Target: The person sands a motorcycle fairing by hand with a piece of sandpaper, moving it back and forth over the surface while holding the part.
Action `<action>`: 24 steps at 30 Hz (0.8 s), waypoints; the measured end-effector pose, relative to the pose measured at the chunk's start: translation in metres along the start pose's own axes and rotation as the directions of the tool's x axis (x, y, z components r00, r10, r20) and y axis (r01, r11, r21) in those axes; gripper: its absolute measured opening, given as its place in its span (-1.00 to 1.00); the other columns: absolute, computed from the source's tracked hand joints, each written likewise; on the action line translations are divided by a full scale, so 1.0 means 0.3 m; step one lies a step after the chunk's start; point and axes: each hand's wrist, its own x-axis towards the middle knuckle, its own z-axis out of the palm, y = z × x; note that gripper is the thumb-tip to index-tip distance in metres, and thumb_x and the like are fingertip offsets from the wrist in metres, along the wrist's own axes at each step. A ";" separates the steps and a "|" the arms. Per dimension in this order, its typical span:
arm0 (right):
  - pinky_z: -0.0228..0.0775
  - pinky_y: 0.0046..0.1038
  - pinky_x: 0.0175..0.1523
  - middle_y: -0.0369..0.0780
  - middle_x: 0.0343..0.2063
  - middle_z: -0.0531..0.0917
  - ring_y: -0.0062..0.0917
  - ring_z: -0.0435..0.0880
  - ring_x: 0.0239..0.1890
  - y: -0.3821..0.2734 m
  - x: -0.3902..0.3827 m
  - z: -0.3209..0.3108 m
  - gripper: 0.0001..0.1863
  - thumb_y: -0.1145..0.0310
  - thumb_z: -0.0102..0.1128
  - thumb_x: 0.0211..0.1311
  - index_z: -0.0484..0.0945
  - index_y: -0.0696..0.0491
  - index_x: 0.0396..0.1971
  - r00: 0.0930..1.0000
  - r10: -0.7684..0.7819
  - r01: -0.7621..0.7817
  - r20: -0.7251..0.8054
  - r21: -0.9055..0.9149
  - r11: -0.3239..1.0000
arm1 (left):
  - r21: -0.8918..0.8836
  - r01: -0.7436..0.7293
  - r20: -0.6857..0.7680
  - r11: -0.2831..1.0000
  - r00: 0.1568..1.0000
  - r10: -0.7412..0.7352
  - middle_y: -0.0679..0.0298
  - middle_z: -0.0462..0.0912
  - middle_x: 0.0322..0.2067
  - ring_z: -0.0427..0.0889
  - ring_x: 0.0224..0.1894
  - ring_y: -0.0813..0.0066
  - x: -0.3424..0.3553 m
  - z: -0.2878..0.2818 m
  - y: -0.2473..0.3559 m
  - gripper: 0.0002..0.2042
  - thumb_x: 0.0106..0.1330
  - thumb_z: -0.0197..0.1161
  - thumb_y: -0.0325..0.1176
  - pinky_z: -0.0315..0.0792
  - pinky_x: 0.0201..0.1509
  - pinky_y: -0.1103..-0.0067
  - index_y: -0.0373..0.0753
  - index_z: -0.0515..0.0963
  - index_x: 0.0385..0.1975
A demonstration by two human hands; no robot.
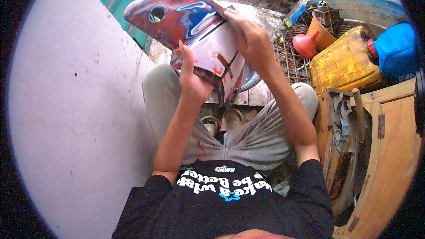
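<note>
A curved motorcycle fairing panel (177, 22) is held up above my knees, with worn red, blue and white paint and a round hole near its far left end. My left hand (195, 77) grips its near lower edge, thumb raised along the side and the other fingers hidden beneath. Across the panel's upper right side lies my right hand (252, 40), fingers bent and pressed against the surface. Under those fingertips the edge of a small grey sheet (229, 9), much like sandpaper, sticks out.
A pale wall (79, 106) rises close on my left. To the right stand a yellow jerrycan (345, 59), a red funnel (305, 44), a blue container (395, 51) and a wire rack (290, 59). A wooden cabinet (389, 141) is beside my right knee.
</note>
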 end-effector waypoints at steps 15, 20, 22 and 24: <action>0.57 -0.26 0.12 -0.17 0.00 0.65 -0.25 0.68 0.04 -0.097 -0.004 0.046 -0.56 0.44 0.19 0.12 0.58 0.00 0.07 0.971 -0.240 0.238 -0.018 -0.062 0.969 | -0.186 0.029 0.093 0.982 0.996 -0.011 0.18 0.45 0.23 0.46 0.27 0.26 -0.025 -0.047 -0.010 -0.21 0.43 -0.23 0.37 0.35 0.33 0.28 -0.24 0.23 0.37; 0.51 -0.21 0.16 -0.07 0.02 0.66 -0.17 0.65 0.08 -0.082 -0.003 0.019 -0.57 0.57 0.16 0.14 0.60 0.08 0.06 0.994 -0.107 0.107 0.019 0.038 0.994 | -0.146 0.020 0.207 0.989 0.978 0.011 0.19 0.47 0.20 0.47 0.26 0.26 -0.026 -0.086 -0.008 -0.21 0.42 -0.22 0.38 0.37 0.32 0.26 -0.24 0.27 0.34; 0.50 -0.22 0.17 -0.08 0.02 0.66 -0.19 0.65 0.08 -0.197 -0.018 0.033 -0.57 0.57 0.17 0.13 0.60 0.09 0.06 0.972 -0.233 0.233 -0.017 0.131 0.963 | -0.427 0.057 0.164 0.902 0.986 0.016 0.15 0.46 0.22 0.47 0.27 0.20 -0.041 -0.062 -0.016 -0.18 0.42 -0.21 0.38 0.35 0.34 0.23 -0.29 0.26 0.34; 0.50 -0.22 0.18 -0.09 0.01 0.66 -0.19 0.66 0.08 -0.112 -0.008 0.029 -0.58 0.55 0.18 0.14 0.60 0.09 0.05 0.984 -0.178 0.178 -0.014 0.075 0.981 | -0.280 0.031 0.075 0.959 0.997 -0.010 0.10 0.44 0.24 0.45 0.28 0.13 -0.038 -0.038 -0.011 -0.18 0.41 -0.16 0.37 0.33 0.35 0.19 -0.32 0.25 0.34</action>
